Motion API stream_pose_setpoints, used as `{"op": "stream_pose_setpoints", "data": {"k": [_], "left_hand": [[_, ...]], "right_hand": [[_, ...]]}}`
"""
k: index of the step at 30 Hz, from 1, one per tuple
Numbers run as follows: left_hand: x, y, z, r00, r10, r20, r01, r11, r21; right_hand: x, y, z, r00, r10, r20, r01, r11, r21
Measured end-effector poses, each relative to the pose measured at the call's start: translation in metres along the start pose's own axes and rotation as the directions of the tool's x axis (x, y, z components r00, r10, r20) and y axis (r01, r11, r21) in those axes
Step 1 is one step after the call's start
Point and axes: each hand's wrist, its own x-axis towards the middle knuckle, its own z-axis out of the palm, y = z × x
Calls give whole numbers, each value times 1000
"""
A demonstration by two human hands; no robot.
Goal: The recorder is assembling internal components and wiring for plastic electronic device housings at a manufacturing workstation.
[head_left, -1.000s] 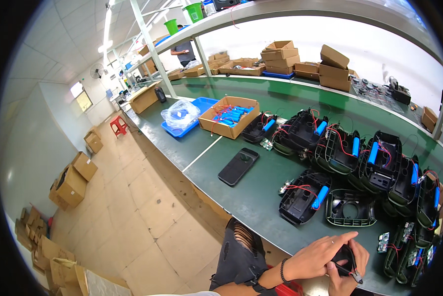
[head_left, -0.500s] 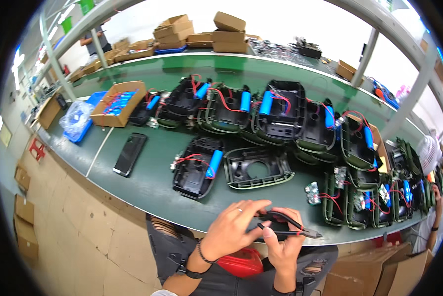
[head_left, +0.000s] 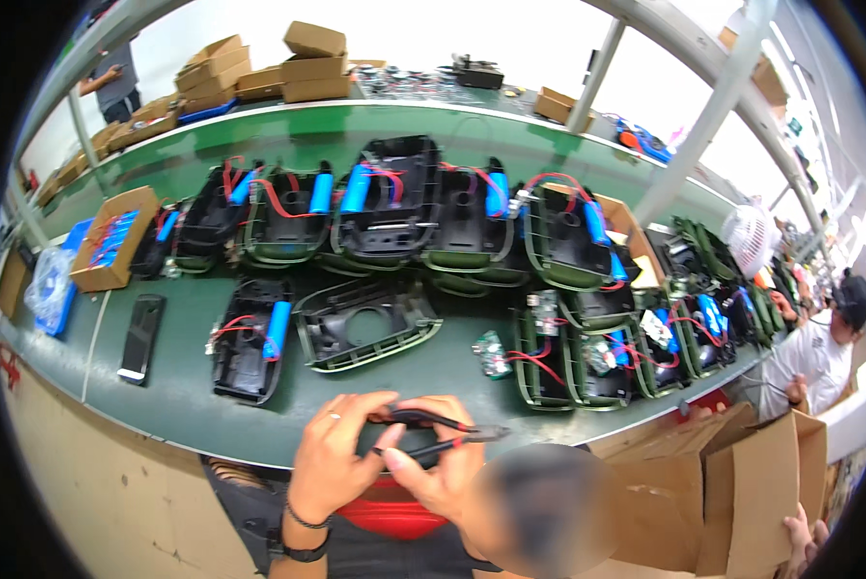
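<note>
Hands meet at the green worktop [head_left: 192, 386] edge; left hand [head_left: 332, 454] and right hand [head_left: 433, 473] fingers grip red-handled pliers [head_left: 433, 432]; open black housing [head_left: 365, 328] lies just beyond.

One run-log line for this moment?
left hand: on pliers | right hand: gripping pliers handles | empty black shell: on green bench

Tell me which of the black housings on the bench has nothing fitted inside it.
The open housing just beyond the hands, beside the one with a blue cell. It shows a bare round opening, with no blue cell or red wires.
</note>
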Motion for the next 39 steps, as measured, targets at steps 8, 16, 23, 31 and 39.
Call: {"op": "stream_pose_setpoints", "data": {"k": [8, 16, 23, 31, 39], "left_hand": [[-3, 0, 0, 997, -69, -32, 65, 993, -98], [-2, 2, 5, 997, -66, -47, 63, 995, -76], [-2, 4, 7, 996, -91, -17, 89, 991, -96], [-4, -1, 2, 998, -61, -30, 59, 997, -57], [1, 5, 5, 998, -57, 1, 57, 996, -74]], "right_hand": [[4, -8, 1, 1000, -17, 14, 17, 998, -55], [5, -6, -1, 998, -42, 41, 43, 999, -21], [-2, 5, -3, 998, -45, 33, 47, 997, -59], [3, -6, 3, 998, -55, 9, 56, 998, -27], [-15, 6, -6, 995, -50, -86, 57, 995, 85]]}}
